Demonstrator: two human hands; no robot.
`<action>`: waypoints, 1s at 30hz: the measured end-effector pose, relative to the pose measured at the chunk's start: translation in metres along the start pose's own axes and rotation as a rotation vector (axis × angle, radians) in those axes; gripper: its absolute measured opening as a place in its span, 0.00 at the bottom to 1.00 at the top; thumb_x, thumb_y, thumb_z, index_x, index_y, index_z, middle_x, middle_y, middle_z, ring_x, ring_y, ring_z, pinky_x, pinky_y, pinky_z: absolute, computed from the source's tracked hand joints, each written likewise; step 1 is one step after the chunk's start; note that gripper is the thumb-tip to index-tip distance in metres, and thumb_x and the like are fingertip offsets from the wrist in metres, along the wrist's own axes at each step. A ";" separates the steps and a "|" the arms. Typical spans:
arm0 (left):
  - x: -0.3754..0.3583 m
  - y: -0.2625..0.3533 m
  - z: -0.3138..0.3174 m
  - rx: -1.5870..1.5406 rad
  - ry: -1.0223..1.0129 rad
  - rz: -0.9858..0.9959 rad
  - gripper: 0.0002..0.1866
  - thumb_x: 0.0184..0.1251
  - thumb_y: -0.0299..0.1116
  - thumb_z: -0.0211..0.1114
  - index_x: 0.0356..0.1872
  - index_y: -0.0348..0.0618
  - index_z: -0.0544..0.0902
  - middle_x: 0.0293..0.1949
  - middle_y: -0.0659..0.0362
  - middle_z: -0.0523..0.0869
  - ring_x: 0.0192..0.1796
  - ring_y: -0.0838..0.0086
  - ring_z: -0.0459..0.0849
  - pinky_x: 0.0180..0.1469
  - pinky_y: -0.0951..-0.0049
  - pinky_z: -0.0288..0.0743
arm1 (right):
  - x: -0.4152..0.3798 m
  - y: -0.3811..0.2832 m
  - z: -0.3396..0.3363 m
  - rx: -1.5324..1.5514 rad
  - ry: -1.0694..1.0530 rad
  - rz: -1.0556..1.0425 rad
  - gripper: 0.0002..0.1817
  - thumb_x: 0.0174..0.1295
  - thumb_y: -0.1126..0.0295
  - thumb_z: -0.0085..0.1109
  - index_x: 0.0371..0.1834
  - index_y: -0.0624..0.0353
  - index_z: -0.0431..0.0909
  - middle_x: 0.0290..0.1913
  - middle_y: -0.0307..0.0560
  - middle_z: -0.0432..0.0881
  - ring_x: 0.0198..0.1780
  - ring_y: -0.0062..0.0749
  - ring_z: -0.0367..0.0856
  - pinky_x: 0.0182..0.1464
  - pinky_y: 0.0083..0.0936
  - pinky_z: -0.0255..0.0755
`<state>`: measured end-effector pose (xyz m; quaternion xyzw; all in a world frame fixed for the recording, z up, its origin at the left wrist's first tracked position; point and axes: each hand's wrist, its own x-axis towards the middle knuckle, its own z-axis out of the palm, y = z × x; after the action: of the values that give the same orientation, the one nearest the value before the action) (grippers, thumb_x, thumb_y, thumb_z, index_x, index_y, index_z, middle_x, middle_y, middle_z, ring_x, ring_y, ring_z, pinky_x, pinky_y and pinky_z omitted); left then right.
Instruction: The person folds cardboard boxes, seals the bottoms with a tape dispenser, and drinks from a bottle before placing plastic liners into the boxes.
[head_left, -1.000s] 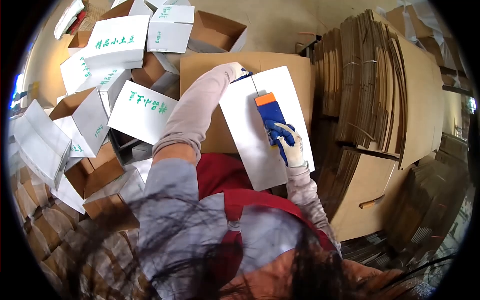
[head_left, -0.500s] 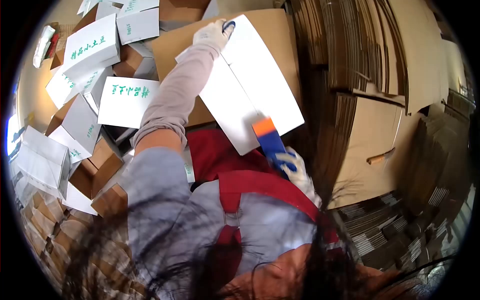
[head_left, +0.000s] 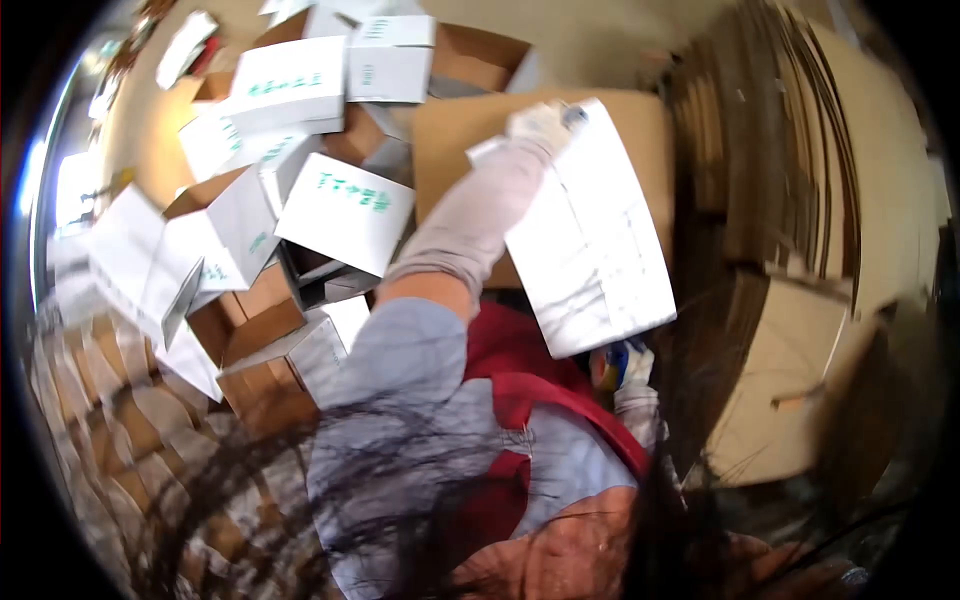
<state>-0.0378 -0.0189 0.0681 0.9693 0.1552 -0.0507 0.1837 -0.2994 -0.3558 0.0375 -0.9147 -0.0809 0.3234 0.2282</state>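
A white carton (head_left: 595, 235) lies over a brown cardboard surface (head_left: 455, 130) in front of me. My left hand (head_left: 541, 126), in a pale glove, is closed at the carton's far left edge. Just below the carton's near edge is my right hand (head_left: 633, 364), also gloved, with its fingers wrapped round a blue tool (head_left: 607, 366). Most of that tool is hidden by the hand and the carton.
Several white boxes with green writing (head_left: 290, 85) are heaped at the left, some open. Flat brown cardboard (head_left: 800, 150) stands stacked at the right. Wrapped brown pieces (head_left: 120, 420) fill the lower left.
The view has swung, so things appear farther right. My right hand has drawn the blue tool back from the carton's surface to below its near edge. My left hand stays at the far edge.
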 end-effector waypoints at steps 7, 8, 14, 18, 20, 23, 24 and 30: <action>-0.021 -0.037 -0.061 -0.177 -0.120 -0.081 0.24 0.62 0.56 0.50 0.48 0.50 0.78 0.43 0.52 0.82 0.48 0.58 0.79 0.51 0.63 0.71 | 0.065 -0.031 -0.017 0.027 -0.039 0.076 0.11 0.55 0.65 0.53 0.40 0.53 0.79 0.39 0.49 0.81 0.42 0.41 0.80 0.44 0.33 0.73; -0.026 -0.056 -0.077 -0.266 -0.108 -0.131 0.24 0.61 0.57 0.51 0.48 0.51 0.78 0.43 0.53 0.83 0.48 0.58 0.79 0.51 0.63 0.71 | 0.077 -0.042 -0.022 -0.016 -0.052 0.045 0.12 0.55 0.65 0.53 0.40 0.53 0.79 0.39 0.49 0.81 0.42 0.41 0.79 0.44 0.33 0.73; -0.077 -0.238 -0.270 -0.406 0.953 -0.130 0.16 0.63 0.45 0.52 0.38 0.44 0.80 0.30 0.53 0.81 0.28 0.60 0.80 0.33 0.64 0.74 | 0.129 -0.248 -0.080 0.004 0.032 -0.395 0.14 0.55 0.65 0.53 0.45 0.53 0.78 0.39 0.50 0.80 0.42 0.42 0.79 0.44 0.35 0.72; -0.113 -0.328 -0.418 0.107 1.285 -0.331 0.16 0.62 0.44 0.55 0.42 0.42 0.78 0.35 0.53 0.80 0.34 0.61 0.80 0.38 0.65 0.74 | 0.070 -0.402 -0.127 0.462 -0.012 -1.221 0.20 0.51 0.73 0.56 0.50 0.51 0.76 0.37 0.52 0.77 0.37 0.49 0.78 0.40 0.36 0.73; -0.101 -0.354 -0.427 0.148 1.211 -0.299 0.17 0.62 0.43 0.56 0.44 0.41 0.77 0.37 0.53 0.80 0.37 0.62 0.80 0.41 0.66 0.74 | 0.057 -0.405 -0.135 0.457 0.059 -1.302 0.19 0.45 0.70 0.60 0.44 0.47 0.79 0.31 0.49 0.75 0.34 0.47 0.76 0.38 0.38 0.71; -0.052 -0.358 -0.354 -0.034 0.912 -0.136 0.18 0.61 0.41 0.58 0.47 0.39 0.76 0.41 0.52 0.80 0.41 0.64 0.80 0.44 0.67 0.73 | 0.068 -0.334 -0.133 0.493 0.170 -1.007 0.18 0.47 0.71 0.56 0.45 0.49 0.78 0.34 0.49 0.77 0.37 0.45 0.76 0.42 0.36 0.71; -0.033 -0.345 -0.312 -0.123 0.771 -0.074 0.19 0.61 0.41 0.59 0.48 0.39 0.76 0.42 0.52 0.80 0.42 0.64 0.79 0.46 0.67 0.73 | 0.072 -0.302 -0.138 0.569 0.260 -0.922 0.18 0.48 0.72 0.54 0.45 0.49 0.78 0.36 0.50 0.78 0.38 0.45 0.77 0.43 0.35 0.71; -0.076 -0.186 -0.051 -0.425 -0.185 0.193 0.23 0.59 0.38 0.62 0.53 0.36 0.73 0.50 0.52 0.80 0.50 0.67 0.79 0.53 0.69 0.72 | -0.049 -0.084 -0.203 0.132 0.983 -0.188 0.19 0.45 0.75 0.55 0.44 0.50 0.78 0.32 0.52 0.77 0.34 0.48 0.77 0.37 0.36 0.72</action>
<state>-0.1667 0.1430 0.0642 0.9106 0.0514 -0.0877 0.4006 -0.2097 -0.3702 0.2434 -0.9313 -0.0252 -0.1633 0.3248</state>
